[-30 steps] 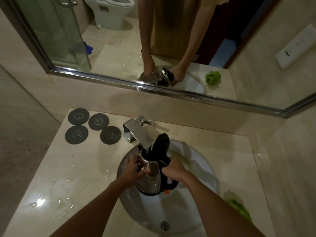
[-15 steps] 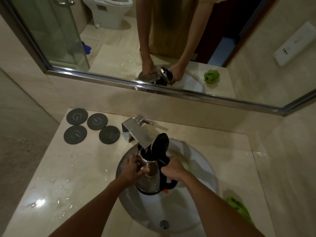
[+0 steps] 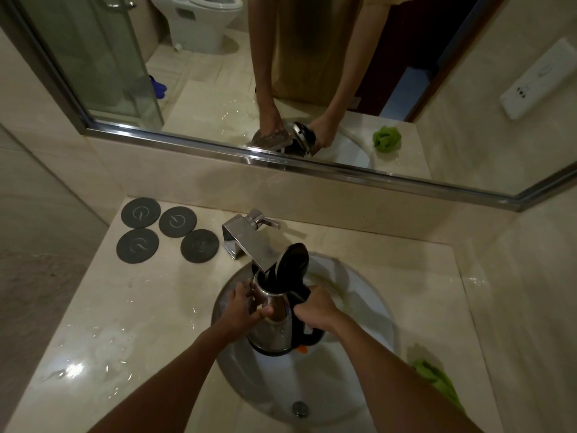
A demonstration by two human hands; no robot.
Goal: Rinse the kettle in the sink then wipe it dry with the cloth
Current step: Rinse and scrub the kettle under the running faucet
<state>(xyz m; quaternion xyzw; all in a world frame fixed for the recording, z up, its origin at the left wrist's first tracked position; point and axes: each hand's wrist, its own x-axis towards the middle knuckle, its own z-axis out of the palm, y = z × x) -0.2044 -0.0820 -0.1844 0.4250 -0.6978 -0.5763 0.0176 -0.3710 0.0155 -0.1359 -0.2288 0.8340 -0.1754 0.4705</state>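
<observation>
Head view: nothing has really shifted over the last second — kettle (image 3: pixel 274 320) stays under the faucet (image 3: pixel 249 242) over the sink (image 3: pixel 368 295), lid up. Right hand (image 3: pixel 315 310) grips the handle, left hand (image 3: pixel 242 306) holds the body. Rinse in progress; cloth (image 3: pixel 437 379) untouched.

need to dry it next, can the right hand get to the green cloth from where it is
Probably yes, once it lets go: the right hand grips the kettle handle, and the cloth lies uncovered on the counter beside that forearm.

Faucet (image 3: pixel 249 245) directly over kettle (image 3: pixel 274 323) mouth
</observation>
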